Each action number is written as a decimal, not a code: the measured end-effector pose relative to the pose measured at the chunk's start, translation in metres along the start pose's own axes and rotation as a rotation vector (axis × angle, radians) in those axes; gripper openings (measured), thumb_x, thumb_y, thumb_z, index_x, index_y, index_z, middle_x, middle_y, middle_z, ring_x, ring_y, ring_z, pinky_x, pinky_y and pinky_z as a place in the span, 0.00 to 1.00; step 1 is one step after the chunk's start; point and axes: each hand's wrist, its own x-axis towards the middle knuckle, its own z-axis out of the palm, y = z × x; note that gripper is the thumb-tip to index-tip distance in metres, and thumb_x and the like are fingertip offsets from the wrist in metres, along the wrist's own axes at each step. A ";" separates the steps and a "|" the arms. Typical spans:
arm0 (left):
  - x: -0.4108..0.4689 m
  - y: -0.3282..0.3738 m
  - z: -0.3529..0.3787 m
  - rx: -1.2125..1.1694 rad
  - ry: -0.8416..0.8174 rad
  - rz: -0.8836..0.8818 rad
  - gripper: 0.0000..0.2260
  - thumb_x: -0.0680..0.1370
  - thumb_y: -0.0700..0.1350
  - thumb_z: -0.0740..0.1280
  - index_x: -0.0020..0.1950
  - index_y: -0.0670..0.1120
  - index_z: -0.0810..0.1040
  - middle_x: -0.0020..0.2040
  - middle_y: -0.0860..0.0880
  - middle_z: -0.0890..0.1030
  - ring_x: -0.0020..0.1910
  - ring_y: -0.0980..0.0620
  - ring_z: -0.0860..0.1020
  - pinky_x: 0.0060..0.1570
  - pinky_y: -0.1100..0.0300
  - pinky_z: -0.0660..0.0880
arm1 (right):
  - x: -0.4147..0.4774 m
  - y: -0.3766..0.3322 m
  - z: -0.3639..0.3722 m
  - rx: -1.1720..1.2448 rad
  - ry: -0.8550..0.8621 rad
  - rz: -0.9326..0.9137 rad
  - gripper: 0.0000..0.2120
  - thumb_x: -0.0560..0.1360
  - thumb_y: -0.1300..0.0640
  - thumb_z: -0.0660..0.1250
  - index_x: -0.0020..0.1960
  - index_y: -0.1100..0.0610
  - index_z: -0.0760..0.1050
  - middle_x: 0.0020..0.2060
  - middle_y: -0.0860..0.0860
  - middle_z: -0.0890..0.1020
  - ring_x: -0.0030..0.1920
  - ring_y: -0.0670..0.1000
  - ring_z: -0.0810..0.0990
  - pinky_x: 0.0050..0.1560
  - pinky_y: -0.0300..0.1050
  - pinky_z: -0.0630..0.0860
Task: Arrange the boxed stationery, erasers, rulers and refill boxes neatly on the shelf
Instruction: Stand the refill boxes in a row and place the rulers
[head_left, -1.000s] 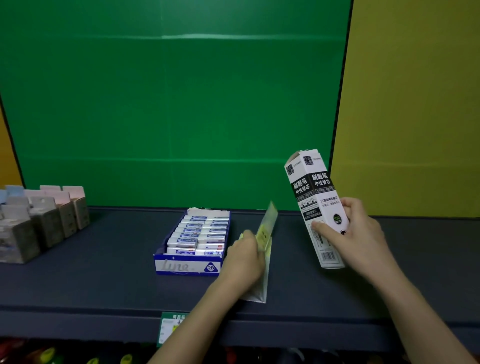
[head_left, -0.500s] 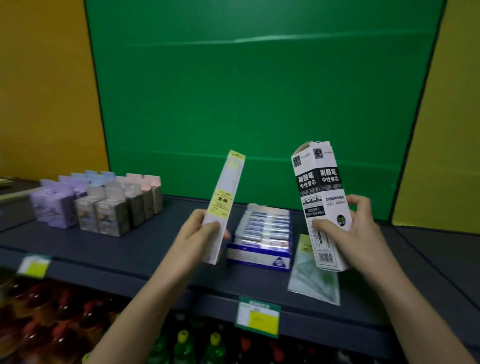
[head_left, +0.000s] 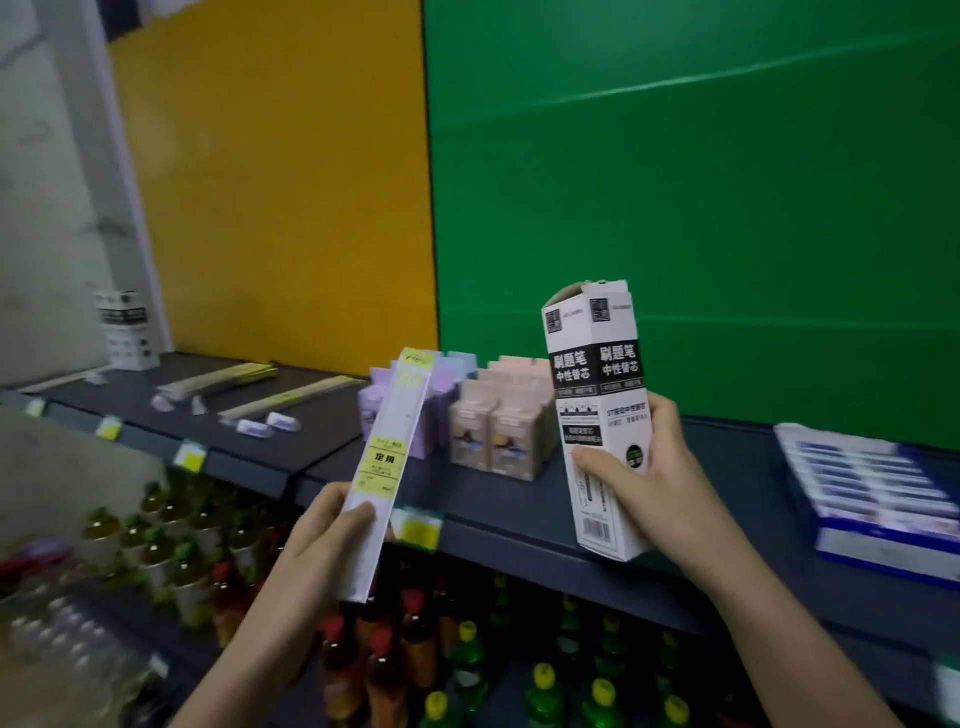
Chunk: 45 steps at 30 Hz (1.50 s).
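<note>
Yellow-labelled rulers already lie far left on the shelf; our left hand grips one more ruler pack above its edge. Pastel boxes stand grouped. Our right hand clasps the refill box, unplaced, erasers rightmost.

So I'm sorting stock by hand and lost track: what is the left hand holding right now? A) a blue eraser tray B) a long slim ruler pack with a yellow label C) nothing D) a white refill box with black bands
B: the left hand grips the long slim ruler pack with its yellow label, while the right hand holds the refill box.
</note>
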 end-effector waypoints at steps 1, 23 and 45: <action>0.003 -0.006 -0.021 0.012 0.025 -0.012 0.11 0.72 0.49 0.64 0.46 0.41 0.74 0.38 0.43 0.73 0.35 0.50 0.71 0.31 0.60 0.66 | 0.003 -0.003 0.023 0.020 -0.028 -0.005 0.23 0.71 0.55 0.69 0.60 0.44 0.61 0.49 0.34 0.76 0.49 0.33 0.75 0.43 0.30 0.70; 0.134 -0.072 -0.322 0.080 0.504 -0.006 0.03 0.75 0.45 0.63 0.43 0.51 0.75 0.41 0.46 0.77 0.37 0.48 0.74 0.34 0.55 0.67 | 0.155 -0.035 0.424 0.291 -0.291 -0.097 0.18 0.71 0.44 0.66 0.58 0.46 0.66 0.54 0.41 0.79 0.55 0.42 0.77 0.53 0.42 0.72; 0.313 -0.141 -0.616 0.072 0.267 -0.043 0.06 0.76 0.42 0.63 0.51 0.44 0.77 0.44 0.43 0.85 0.41 0.45 0.82 0.36 0.58 0.79 | 0.295 -0.072 0.727 -0.044 -0.164 -0.022 0.34 0.64 0.43 0.73 0.63 0.56 0.64 0.59 0.52 0.77 0.60 0.53 0.75 0.60 0.57 0.73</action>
